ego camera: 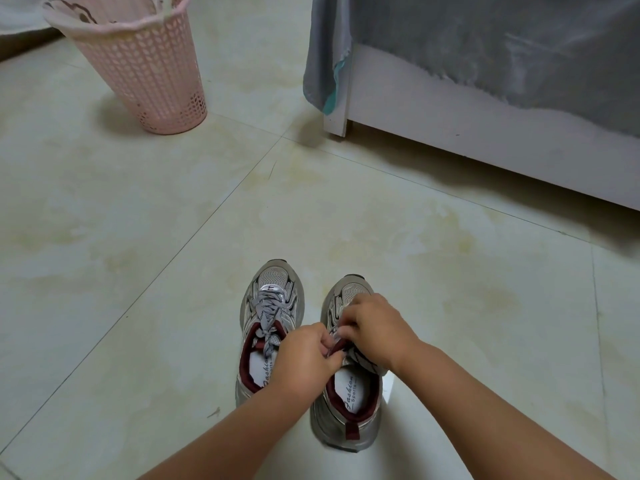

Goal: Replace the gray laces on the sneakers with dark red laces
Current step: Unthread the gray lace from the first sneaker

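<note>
Two grey sneakers with dark red linings stand side by side on the tiled floor, toes pointing away from me. The left sneaker (pixel 270 306) has its gray lace (pixel 268 308) threaded and tied in a bow. Over the right sneaker (pixel 346 403), both my hands work at the tongue. My left hand (pixel 306 355) pinches the gray lace of the right sneaker (pixel 362 358) near the tongue's dark red edge. My right hand (pixel 372 325) has its fingers curled on the lacing from the other side. The hands hide most of that lacing. No dark red laces are in view.
A pink perforated plastic basket (pixel 145 71) stands at the back left. A white bed frame (pixel 485 147) with a grey blanket (pixel 485 43) hanging over it runs along the back right. Pale floor tiles (pixel 138 254) surround the shoes.
</note>
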Demonstrator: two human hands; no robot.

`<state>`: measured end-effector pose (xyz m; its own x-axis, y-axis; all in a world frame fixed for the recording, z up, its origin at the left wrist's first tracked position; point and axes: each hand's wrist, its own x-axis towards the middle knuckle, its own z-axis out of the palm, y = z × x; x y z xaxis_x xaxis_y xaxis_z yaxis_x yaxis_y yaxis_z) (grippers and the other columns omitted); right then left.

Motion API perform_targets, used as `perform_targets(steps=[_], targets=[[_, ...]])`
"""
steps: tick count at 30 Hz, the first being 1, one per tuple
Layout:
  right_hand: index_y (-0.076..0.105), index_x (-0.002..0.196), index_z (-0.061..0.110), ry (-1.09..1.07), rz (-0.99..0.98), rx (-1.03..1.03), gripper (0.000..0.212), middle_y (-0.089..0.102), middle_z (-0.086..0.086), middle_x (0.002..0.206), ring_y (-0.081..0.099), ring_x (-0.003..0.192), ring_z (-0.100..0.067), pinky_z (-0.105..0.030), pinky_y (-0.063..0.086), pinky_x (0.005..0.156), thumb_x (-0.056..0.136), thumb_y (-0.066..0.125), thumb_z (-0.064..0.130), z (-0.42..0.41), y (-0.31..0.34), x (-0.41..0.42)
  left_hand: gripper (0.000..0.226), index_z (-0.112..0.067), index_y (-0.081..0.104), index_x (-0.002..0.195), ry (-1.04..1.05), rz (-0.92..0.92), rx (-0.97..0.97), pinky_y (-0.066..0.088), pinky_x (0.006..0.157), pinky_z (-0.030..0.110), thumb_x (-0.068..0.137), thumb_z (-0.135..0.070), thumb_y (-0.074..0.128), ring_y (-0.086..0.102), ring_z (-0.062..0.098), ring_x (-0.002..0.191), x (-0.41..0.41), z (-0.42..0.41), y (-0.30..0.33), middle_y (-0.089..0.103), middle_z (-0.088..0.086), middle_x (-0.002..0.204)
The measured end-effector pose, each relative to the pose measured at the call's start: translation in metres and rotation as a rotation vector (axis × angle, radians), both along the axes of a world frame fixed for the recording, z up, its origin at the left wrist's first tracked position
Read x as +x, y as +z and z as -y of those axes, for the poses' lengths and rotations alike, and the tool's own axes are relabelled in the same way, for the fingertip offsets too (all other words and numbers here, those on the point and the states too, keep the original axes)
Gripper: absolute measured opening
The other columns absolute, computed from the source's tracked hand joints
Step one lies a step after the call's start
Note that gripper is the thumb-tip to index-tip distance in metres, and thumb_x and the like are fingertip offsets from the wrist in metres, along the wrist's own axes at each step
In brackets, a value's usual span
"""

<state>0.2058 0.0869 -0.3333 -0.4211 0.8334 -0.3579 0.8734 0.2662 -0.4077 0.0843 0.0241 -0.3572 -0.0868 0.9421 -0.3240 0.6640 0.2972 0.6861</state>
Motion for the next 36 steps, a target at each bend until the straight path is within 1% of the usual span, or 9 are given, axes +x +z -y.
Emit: perform_targets(steps=[4, 7, 10, 12, 15, 19, 29, 32, 36], targets=[[0.053, 0.070, 0.017, -0.139, 0.046, -0.063, 0.020, 0.060, -0.004, 0.090, 0.055, 0.088, -0.023, -0.027, 0.038, 0.070, 0.088, 0.051, 0.009, 0.000, 0.004, -0.007, 0.034, -0.030, 0.041, 0.061, 0.002, -0.001, -0.004, 0.040, 0.056, 0.017, 0.080, -0.019, 0.066, 0.049, 0.004, 0.055, 0.000, 0.002, 0.001, 0.051, -0.011, 0.059], [0.056, 0.080, 0.013, -0.420, -0.104, 0.006, 0.015, 0.066, -0.010, 0.100, 0.059, 0.096, -0.027, -0.028, 0.041, 0.074, 0.091, 0.047, 0.007, -0.003, 0.002, 0.001, 0.032, -0.029, 0.041, 0.062, 0.017, -0.007, -0.001, 0.039, 0.055, 0.015, 0.081, -0.020, 0.066, 0.049, 0.004, 0.056, -0.001, 0.004, 0.002, 0.051, -0.010, 0.059], [0.055, 0.078, 0.011, -0.614, -0.305, -0.064, 0.016, 0.065, -0.011, 0.084, 0.060, 0.081, -0.030, -0.038, 0.051, 0.074, 0.090, 0.045, 0.005, -0.005, -0.005, 0.009, 0.033, -0.029, 0.041, 0.062, 0.003, -0.015, 0.006, 0.040, 0.054, 0.016, 0.081, -0.020, 0.065, 0.048, 0.003, 0.055, -0.001, 0.004, 0.003, 0.051, -0.011, 0.059], [0.050, 0.075, 0.015, -0.510, -0.342, -0.134, 0.021, 0.056, -0.004, 0.069, 0.052, 0.069, -0.026, -0.045, 0.050, 0.069, 0.087, 0.040, 0.001, -0.005, -0.007, 0.009, 0.031, -0.029, 0.041, 0.062, -0.010, -0.029, 0.002, 0.044, 0.058, 0.021, 0.081, -0.019, 0.064, 0.051, 0.008, 0.057, -0.001, 0.003, 0.003, 0.053, -0.009, 0.060], [0.059, 0.095, 0.021, -0.220, -0.232, -0.207, 0.012, 0.055, 0.005, 0.073, 0.050, 0.077, -0.021, -0.031, 0.040, 0.070, 0.093, 0.047, 0.018, -0.003, 0.000, 0.004, 0.032, -0.029, 0.041, 0.061, -0.016, -0.041, 0.006, 0.043, 0.060, 0.021, 0.080, -0.019, 0.065, 0.051, 0.009, 0.059, 0.000, 0.002, 0.003, 0.051, -0.010, 0.059], [0.049, 0.059, 0.026, -0.170, -0.187, -0.224, 0.031, 0.052, 0.009, 0.064, 0.051, 0.074, -0.016, -0.025, 0.035, 0.064, 0.087, 0.061, 0.021, 0.003, -0.005, -0.002, 0.033, -0.030, 0.040, 0.060, -0.018, -0.047, -0.004, 0.042, 0.060, 0.021, 0.079, -0.020, 0.066, 0.050, 0.008, 0.059, 0.000, 0.001, 0.003, 0.050, -0.011, 0.059], [0.049, 0.066, 0.008, -1.001, -0.899, -0.374, 0.023, 0.050, -0.011, 0.059, 0.040, 0.049, -0.019, -0.026, 0.033, 0.048, 0.088, 0.046, 0.002, -0.009, 0.003, 0.002, 0.030, -0.025, 0.042, 0.061, -0.010, -0.037, 0.003, 0.041, 0.056, 0.021, 0.080, -0.018, 0.064, 0.047, 0.007, 0.054, -0.001, 0.004, 0.002, 0.050, -0.009, 0.057], [0.050, 0.064, 0.011, -0.898, -0.860, -0.331, 0.025, 0.055, -0.008, 0.066, 0.044, 0.053, -0.016, -0.026, 0.038, 0.053, 0.087, 0.047, 0.003, -0.023, 0.024, 0.021, 0.024, -0.025, 0.045, 0.067, -0.019, -0.016, -0.011, 0.043, 0.060, 0.024, 0.081, -0.021, 0.065, 0.046, 0.005, 0.055, -0.003, 0.006, 0.003, 0.050, -0.009, 0.060], [0.053, 0.057, 0.016, -0.460, -0.510, -0.315, 0.029, 0.055, 0.001, 0.059, 0.047, 0.054, -0.009, -0.022, 0.040, 0.056, 0.084, 0.058, 0.005, -0.006, 0.031, 0.037, 0.031, -0.027, 0.051, 0.113, -0.082, -0.005, 0.050, 0.040, 0.075, 0.019, 0.084, -0.026, 0.060, 0.046, 0.006, 0.080, -0.002, 0.000, 0.009, 0.043, -0.010, 0.092]])
